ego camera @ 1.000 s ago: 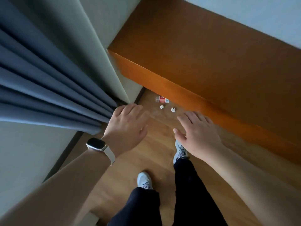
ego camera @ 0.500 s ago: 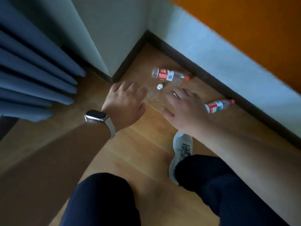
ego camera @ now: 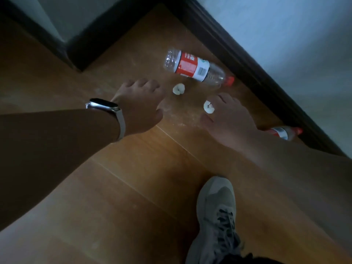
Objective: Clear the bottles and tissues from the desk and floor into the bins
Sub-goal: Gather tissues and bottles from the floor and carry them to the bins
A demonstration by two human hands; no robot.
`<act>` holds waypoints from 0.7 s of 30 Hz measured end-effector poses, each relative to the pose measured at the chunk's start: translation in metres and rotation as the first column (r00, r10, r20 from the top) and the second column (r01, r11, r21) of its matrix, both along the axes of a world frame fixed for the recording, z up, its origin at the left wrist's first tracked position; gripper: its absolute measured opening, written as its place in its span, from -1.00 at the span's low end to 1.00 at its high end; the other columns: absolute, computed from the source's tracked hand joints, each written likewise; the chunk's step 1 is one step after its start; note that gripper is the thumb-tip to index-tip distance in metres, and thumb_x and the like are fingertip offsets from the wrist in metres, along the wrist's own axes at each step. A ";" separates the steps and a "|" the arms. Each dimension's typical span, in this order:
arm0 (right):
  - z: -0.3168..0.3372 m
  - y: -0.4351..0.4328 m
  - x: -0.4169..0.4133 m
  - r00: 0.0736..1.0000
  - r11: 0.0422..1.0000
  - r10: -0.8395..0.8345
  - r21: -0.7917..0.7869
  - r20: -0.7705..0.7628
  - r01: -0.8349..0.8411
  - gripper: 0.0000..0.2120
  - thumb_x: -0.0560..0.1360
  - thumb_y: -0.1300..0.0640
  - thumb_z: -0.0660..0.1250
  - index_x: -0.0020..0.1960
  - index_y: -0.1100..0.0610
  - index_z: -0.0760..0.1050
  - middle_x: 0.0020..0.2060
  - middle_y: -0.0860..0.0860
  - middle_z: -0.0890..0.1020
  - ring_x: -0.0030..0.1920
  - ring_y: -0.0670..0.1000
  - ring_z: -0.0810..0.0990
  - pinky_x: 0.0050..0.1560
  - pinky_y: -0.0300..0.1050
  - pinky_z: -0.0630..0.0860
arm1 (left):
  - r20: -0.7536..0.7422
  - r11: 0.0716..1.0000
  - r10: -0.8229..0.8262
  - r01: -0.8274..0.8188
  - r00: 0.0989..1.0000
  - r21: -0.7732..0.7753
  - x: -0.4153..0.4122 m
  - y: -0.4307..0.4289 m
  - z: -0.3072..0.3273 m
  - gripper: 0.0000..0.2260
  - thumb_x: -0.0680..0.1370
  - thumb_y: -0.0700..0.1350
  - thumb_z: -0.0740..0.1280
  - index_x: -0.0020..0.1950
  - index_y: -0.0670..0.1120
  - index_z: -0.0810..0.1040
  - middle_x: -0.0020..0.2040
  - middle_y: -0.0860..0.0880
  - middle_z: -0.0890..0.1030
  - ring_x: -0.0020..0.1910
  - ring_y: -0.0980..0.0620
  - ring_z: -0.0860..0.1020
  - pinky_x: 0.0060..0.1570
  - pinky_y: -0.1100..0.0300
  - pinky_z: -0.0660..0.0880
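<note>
Two capped, clear bottles lie sideways on the wooden floor.

Wood floor; two bottles, tissues

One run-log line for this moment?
left hand: empty | right hand: empty, beside white crumpled tissue | clear red-labelled plastic bottle: on wooden floor

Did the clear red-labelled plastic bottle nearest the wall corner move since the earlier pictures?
No. The clear plastic bottle lies as before, red cap toward the dark skirting board.
</note>
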State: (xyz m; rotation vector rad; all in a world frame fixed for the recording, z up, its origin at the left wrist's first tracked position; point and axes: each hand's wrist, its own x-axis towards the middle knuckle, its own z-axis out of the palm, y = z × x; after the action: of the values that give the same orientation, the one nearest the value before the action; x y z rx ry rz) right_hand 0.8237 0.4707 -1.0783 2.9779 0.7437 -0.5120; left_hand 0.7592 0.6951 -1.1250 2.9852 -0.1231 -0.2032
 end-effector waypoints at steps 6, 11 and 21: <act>-0.064 -0.019 0.024 0.992 0.992 -0.123 0.026 0.036 0.122 -0.61 0.46 -0.12 0.22 0.23 0.01 0.38 0.13 0.00 0.46 0.11 0.07 0.45 0.07 0.07 0.48 | 0.076 0.961 0.079 -0.056 0.994 -0.270 0.034 -0.028 -0.064 -0.48 0.49 0.02 0.31 0.44 -0.02 0.36 0.43 -0.07 0.40 0.25 -0.23 0.47 0.13 -0.12 0.43; -0.081 -0.025 0.025 0.991 0.983 -0.125 0.138 0.048 0.117 -0.58 0.42 -0.03 0.31 0.25 0.04 0.38 0.12 -0.01 0.45 0.06 0.02 0.42 0.01 0.00 0.49 | 0.102 0.956 0.060 -0.028 0.993 -0.291 0.061 -0.036 -0.073 -0.47 0.48 0.00 0.33 0.45 -0.03 0.37 0.47 -0.06 0.37 0.34 -0.22 0.42 0.25 -0.09 0.33; -0.089 -0.024 0.024 0.995 0.988 -0.089 0.127 0.032 0.084 -0.80 0.44 0.17 0.34 0.06 0.11 0.47 -0.12 -0.02 0.47 -0.09 0.03 0.50 -0.02 0.06 0.52 | 0.159 0.938 0.001 0.054 0.987 -0.343 0.054 -0.034 -0.072 -0.79 0.53 -0.01 0.28 0.12 -0.04 0.55 0.07 -0.06 0.59 0.07 -0.15 0.54 0.07 0.00 0.35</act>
State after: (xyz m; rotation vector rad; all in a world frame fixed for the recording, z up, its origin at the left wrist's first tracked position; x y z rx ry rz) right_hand 0.8476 0.4462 -1.1669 3.1391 0.6698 -0.4262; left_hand 0.8132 0.6611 -1.1972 2.6433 -0.1947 0.0488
